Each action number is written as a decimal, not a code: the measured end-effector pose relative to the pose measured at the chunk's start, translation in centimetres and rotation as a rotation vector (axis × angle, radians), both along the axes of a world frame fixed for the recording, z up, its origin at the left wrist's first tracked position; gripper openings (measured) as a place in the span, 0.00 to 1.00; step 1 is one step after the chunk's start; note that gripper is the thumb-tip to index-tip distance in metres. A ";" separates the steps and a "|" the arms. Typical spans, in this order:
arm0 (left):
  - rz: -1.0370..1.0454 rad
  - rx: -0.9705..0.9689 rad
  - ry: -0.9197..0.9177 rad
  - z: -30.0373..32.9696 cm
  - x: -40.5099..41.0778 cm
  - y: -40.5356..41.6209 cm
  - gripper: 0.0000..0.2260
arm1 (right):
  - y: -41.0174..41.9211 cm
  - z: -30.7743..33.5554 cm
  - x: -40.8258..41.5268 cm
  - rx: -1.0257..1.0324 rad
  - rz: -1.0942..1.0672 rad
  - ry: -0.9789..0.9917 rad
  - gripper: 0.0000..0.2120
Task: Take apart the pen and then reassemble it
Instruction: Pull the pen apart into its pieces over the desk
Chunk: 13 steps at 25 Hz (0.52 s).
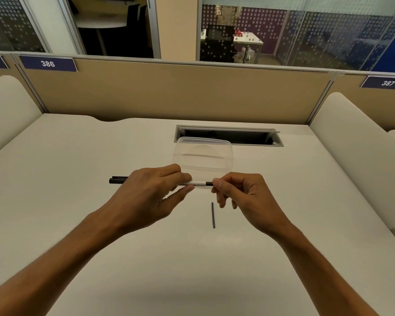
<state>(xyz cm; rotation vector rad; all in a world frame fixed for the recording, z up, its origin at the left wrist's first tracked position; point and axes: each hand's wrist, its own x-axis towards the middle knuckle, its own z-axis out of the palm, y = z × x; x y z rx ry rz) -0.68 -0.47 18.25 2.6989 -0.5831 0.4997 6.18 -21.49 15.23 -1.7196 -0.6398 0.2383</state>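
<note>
Pen point(198, 184) parts tell the progress in the head view: the white barrel with its black cap end pointing left is held level above the desk point(100, 224), between the two hands, while a thin dark refill-like rod point(213, 215) lies alone on the desk just below the right hand, pointing toward the person. The left hand point(151, 195) has its fingers and thumb curled round the middle of the barrel, hiding much of it; the right hand point(240, 195) pinches the short dark end piece at the barrel's right tip between thumb and forefinger. With the rod out of the barrel, I judge the taking apart to be at least partly done; whether the right hand is unscrewing the tip or fitting it back I cannot tell. The rod is not yet back in the barrel, so some reassembly is still left. Just behind the hands a clear plastic container point(203, 156) rests on the desk, and behind that an open cable slot point(228, 135) sits close to the beige partition point(169, 92). Raised white side panels bound the desk left and right, well apart from the hands. Broad bare surface lies toward the person and to the left, with room for laying parts down.
</note>
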 end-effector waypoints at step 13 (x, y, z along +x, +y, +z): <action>0.001 0.000 -0.008 -0.2 0.1 0.3 0.09 | 0.0 -0.1 0.3 -0.025 -0.026 0.012 0.15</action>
